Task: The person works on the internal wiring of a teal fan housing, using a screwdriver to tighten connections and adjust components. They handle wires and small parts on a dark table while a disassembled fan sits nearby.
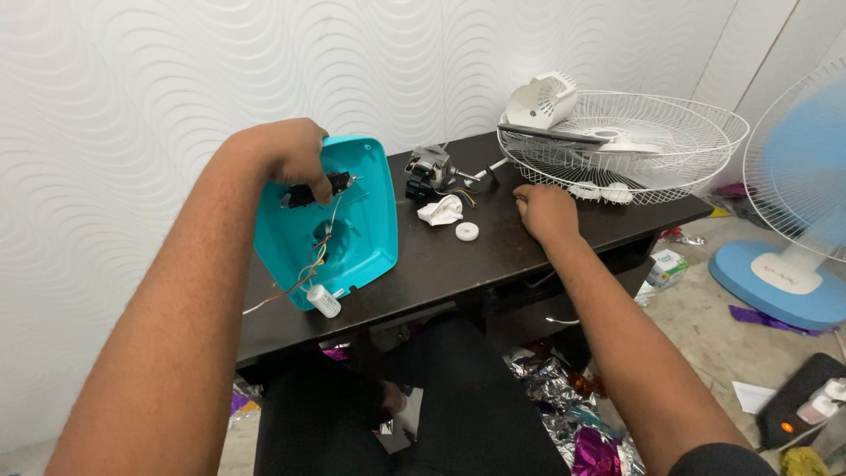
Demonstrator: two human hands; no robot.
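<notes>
Tilting the light, stiff teal shell (357, 220) by its top rim, left hand (295, 159) has a closed grip; right hand (546, 211) rests loosely curled, empty, on the tabletop (493, 256); dangling wires (308, 273) look fragile.

The scene is evenly and fairly brightly lit by soft, diffuse light, with no hard-edged shadows. The dark desk (493, 256) carries a dull sheen near its middle, and only faint shadows sit under the things on it. The white wall (132, 88) looks bright but keeps its wavy relief. The wide lens bends straight lines at the edges. The blue fan (806, 176) at far right is blurred; the centre is sharp.
</notes>
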